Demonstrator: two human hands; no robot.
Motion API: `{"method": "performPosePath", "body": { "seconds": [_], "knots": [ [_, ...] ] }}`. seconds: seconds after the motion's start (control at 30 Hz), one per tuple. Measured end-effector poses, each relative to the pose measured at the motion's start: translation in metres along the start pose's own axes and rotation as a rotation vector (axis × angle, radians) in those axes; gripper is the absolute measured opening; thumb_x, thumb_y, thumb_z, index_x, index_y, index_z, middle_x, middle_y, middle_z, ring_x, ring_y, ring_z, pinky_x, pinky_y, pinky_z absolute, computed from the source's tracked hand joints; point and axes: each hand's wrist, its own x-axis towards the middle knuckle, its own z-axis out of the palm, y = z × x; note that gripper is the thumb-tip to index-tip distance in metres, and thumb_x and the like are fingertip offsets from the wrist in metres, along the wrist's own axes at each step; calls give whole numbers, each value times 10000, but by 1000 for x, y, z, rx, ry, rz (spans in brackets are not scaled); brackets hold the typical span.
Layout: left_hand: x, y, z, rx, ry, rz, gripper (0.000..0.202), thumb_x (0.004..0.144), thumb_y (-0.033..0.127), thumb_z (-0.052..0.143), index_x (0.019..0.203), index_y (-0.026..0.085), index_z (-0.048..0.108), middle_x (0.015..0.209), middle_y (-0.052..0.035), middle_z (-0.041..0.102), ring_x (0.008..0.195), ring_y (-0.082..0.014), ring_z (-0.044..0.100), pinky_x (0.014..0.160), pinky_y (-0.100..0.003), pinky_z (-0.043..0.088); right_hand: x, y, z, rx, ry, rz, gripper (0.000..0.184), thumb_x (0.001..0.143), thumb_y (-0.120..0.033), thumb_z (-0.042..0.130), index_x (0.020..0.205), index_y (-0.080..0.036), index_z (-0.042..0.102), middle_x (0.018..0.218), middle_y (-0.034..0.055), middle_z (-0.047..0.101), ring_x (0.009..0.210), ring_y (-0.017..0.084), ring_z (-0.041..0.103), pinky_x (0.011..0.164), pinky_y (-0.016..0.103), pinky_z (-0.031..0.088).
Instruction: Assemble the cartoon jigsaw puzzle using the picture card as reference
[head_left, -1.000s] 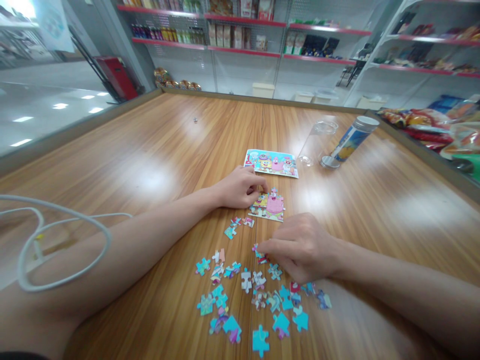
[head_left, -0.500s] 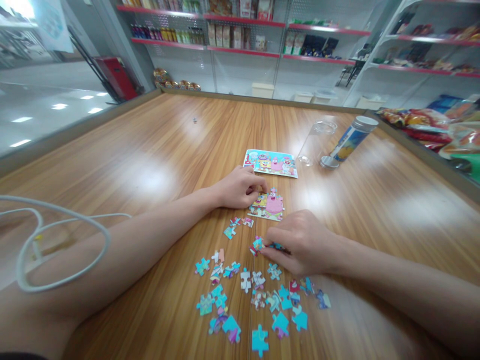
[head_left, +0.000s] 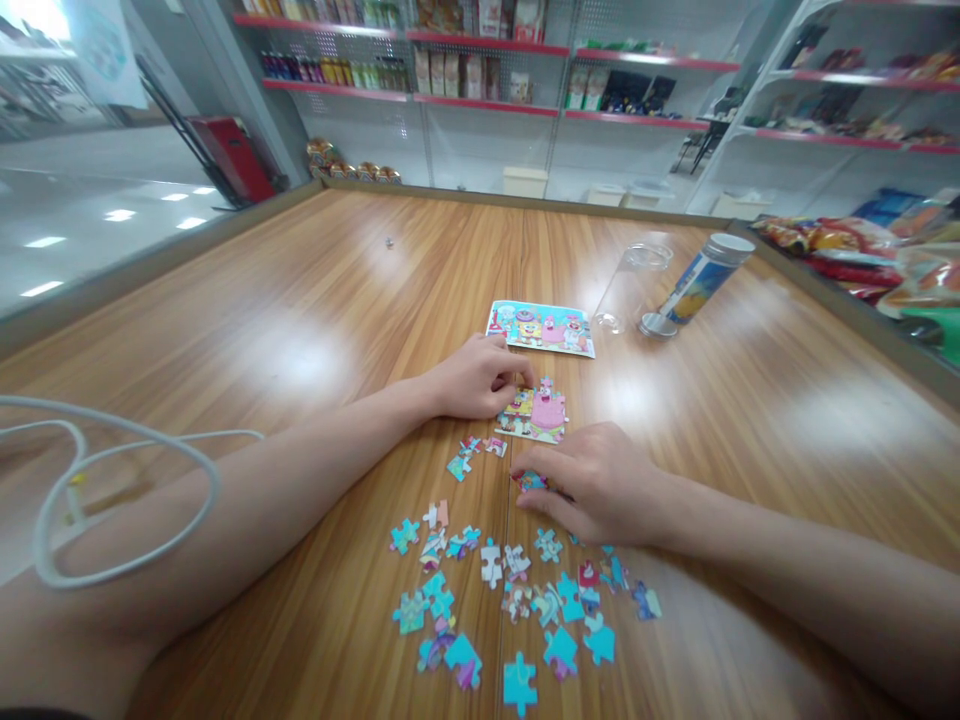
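A small joined section of jigsaw puzzle point(head_left: 547, 410), with a pink and a yellow cartoon figure, lies on the wooden table. My left hand point(head_left: 480, 378) rests at its left side, fingers curled and the thumb and index fingertips on its upper left edge. Just below, my right hand point(head_left: 600, 485) has thumb and index finger around a red and blue jigsaw piece point(head_left: 531, 481), partly covered by the fingers. Several loose jigsaw pieces point(head_left: 519, 682) are spread nearer to me. A few more pieces point(head_left: 459, 466) lie left of my right hand. Beyond the section is the picture card point(head_left: 544, 328).
A clear plastic jar point(head_left: 632, 285) and a blue tube with a silver lid point(head_left: 705, 283) stand at the back right. A white cable point(head_left: 214, 480) loops at the left. Snack bags point(head_left: 862, 260) border the table's right edge; shelves of goods point(head_left: 487, 75) line the back.
My right hand has shifted slightly, and its index finger now reaches over the jigsaw piece, which has turned and moved a little right and up. My left hand stays in place.
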Motion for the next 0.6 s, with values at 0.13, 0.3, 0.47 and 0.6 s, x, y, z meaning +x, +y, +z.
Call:
{"method": "performPosePath", "body": {
  "seconds": [0.13, 0.3, 0.47, 0.6],
  "knots": [
    [0, 0, 0, -2, -4, 1, 301, 793, 99, 522, 964, 188, 754, 618, -11, 589, 789, -189, 556, 800, -328, 430, 2, -2, -3, -2, -40, 67, 225, 935, -392, 607, 1044, -197, 633, 691, 9, 693, 588, 155, 605, 560, 274, 257],
    [0, -1, 0, -2, -4, 3, 308, 793, 106, 520, 974, 192, 754, 629, -13, 599, 792, -189, 568, 821, -338, 436, 2, -1, -2, 47, -27, 81, 223, 898, -383, 678, 991, -193, 608, 714, 2, 700, 599, 150, 619, 566, 265, 269],
    [-1, -1, 0, -1, 4, 6, 305, 789, 98, 525, 963, 193, 757, 622, -11, 595, 784, -188, 565, 800, -327, 435, 1, 2, 1, 79, -20, 52, 197, 934, -392, 648, 908, -199, 621, 688, -10, 696, 606, 135, 620, 573, 252, 282],
    [0, -1, 0, 4, 5, 7, 303, 788, 99, 521, 956, 188, 757, 601, -9, 579, 762, -187, 558, 777, -321, 435, 1, 3, 3, 79, 5, 24, 206, 954, -399, 625, 907, -199, 625, 690, -14, 698, 604, 127, 621, 568, 250, 291]
  ]
}}
